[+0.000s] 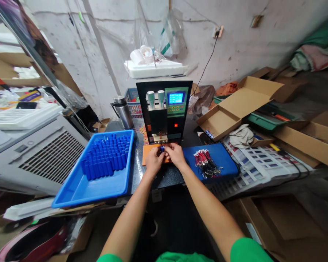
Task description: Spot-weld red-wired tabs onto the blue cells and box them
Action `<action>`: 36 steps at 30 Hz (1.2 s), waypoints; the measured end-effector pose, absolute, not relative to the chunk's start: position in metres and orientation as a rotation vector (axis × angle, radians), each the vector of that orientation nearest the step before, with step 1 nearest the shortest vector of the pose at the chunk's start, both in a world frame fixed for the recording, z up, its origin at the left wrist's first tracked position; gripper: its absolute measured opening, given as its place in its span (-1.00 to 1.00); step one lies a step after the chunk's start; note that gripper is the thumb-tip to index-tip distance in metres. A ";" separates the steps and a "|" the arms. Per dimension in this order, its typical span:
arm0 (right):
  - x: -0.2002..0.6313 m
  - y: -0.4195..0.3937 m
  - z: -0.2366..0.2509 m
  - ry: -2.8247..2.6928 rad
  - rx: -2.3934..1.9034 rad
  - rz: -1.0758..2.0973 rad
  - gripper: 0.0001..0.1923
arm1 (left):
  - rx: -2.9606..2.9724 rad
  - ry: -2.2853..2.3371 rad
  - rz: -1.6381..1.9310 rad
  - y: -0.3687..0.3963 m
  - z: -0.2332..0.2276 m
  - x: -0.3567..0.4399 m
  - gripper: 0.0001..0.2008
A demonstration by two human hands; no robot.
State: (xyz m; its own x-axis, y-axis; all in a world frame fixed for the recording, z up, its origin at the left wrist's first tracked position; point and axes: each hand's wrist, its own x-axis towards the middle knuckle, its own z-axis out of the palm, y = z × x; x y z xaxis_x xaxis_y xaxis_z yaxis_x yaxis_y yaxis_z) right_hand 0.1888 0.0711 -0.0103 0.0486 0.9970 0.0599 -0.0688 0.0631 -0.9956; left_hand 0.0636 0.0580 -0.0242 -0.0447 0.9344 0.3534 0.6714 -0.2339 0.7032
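A small blue battery cell (pixel 162 148) is held end-up at the front of a black spot welder (pixel 157 122), right below its electrodes. My left hand (pixel 153 161) pinches the cell from the left side. From the right, the fingers of my right hand (pixel 175 154) close in on the same cell; whether they also hold a wire lead is too small to tell. Beneath both hands lies an orange base plate (pixel 147 150). Many more blue cells (pixel 106 156) stand in a blue tray (pixel 71 194) to the left. Red and black wire leads (pixel 206 163) lie bundled on a blue pad (pixel 225 160) at right.
Behind the tray stands a steel thermos (pixel 123 112). White foam (pixel 155 69) rests on top of the welder. An opened cardboard box (pixel 221 123) and a grey cloth (pixel 240 136) are at right, beside a white plastic crate (pixel 248 167). A grey air cooler (pixel 43 156) stands left.
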 end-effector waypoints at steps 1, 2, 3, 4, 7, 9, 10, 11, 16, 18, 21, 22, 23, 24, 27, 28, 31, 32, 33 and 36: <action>0.191 0.068 -0.009 -1.216 -1.160 1.088 -0.80 | 1.926 1.704 1.167 0.058 -0.025 0.064 -0.84; 0.192 0.065 -0.008 -1.289 -1.188 0.996 -0.82 | 1.935 1.707 1.172 0.058 -0.025 0.064 -0.83; 0.192 0.062 -0.007 -1.365 -1.215 0.890 -0.83 | 1.945 1.716 1.176 0.057 -0.025 0.064 -0.82; 0.192 0.059 -0.006 -1.436 -1.241 0.783 -0.85 | 1.954 1.729 1.178 0.057 -0.026 0.064 -0.81; 0.188 0.055 -0.005 -1.579 -1.305 0.547 -0.85 | 1.993 1.725 1.179 0.056 -0.025 0.063 -0.82; 0.187 0.056 -0.005 -1.611 -1.335 0.486 -0.82 | 2.008 1.664 1.189 0.057 -0.023 0.061 -0.80; 0.188 0.058 -0.005 -1.607 -1.338 0.477 -0.81 | 2.000 1.626 1.202 0.057 -0.022 0.060 -0.76; 0.192 0.062 -0.005 -1.592 -1.328 0.476 -0.82 | 1.978 1.600 1.221 0.058 -0.022 0.059 -0.69; 0.262 0.100 0.005 -1.473 -1.275 0.349 -0.76 | 1.937 1.565 1.209 0.067 -0.017 0.054 -0.54; 0.308 0.122 0.013 -1.448 -1.331 0.207 -0.74 | 1.956 1.609 1.183 0.068 -0.016 0.053 -0.54; 0.373 0.156 0.024 -1.443 -1.450 0.086 -0.70 | 1.976 1.658 1.164 0.069 -0.015 0.053 -0.55; 0.390 0.168 0.027 -1.462 -1.504 0.060 -0.70 | 1.978 1.676 1.161 0.069 -0.015 0.053 -0.55; 0.403 0.180 0.028 -1.489 -1.569 0.041 -0.70 | 1.977 1.696 1.157 0.070 -0.016 0.053 -0.55; 0.414 0.191 0.027 -1.523 -1.639 0.024 -0.70 | 1.973 1.715 1.153 0.070 -0.016 0.053 -0.55; 0.428 0.219 0.020 -1.649 -1.855 0.024 -0.75 | 1.961 1.754 1.142 0.071 -0.018 0.053 -0.57; 0.429 0.226 0.016 -1.703 -1.913 0.061 -0.78 | 1.960 1.765 1.141 0.071 -0.019 0.053 -0.58; 0.430 0.240 0.005 -1.853 -1.990 0.214 -0.85 | 1.974 1.804 1.135 0.072 -0.021 0.053 -0.60; 0.431 0.242 0.002 -1.881 -1.993 0.241 -0.82 | 1.984 1.811 1.134 0.072 -0.022 0.053 -0.61; 0.432 0.244 0.000 -1.896 -1.995 0.247 -0.78 | 1.996 1.813 1.133 0.072 -0.023 0.054 -0.61; 0.435 0.245 -0.002 -1.923 -2.028 0.232 -0.68 | 2.028 1.814 1.140 0.073 -0.025 0.054 -0.62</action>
State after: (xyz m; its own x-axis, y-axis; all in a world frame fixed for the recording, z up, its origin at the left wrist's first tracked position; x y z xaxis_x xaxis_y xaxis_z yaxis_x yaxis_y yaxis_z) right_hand 0.4353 0.2452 -0.0020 0.0729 0.9912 0.1102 0.9364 -0.0300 -0.3496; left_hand 0.0536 0.0727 -0.0245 -0.0455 0.9112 0.4095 0.7640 -0.2323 0.6020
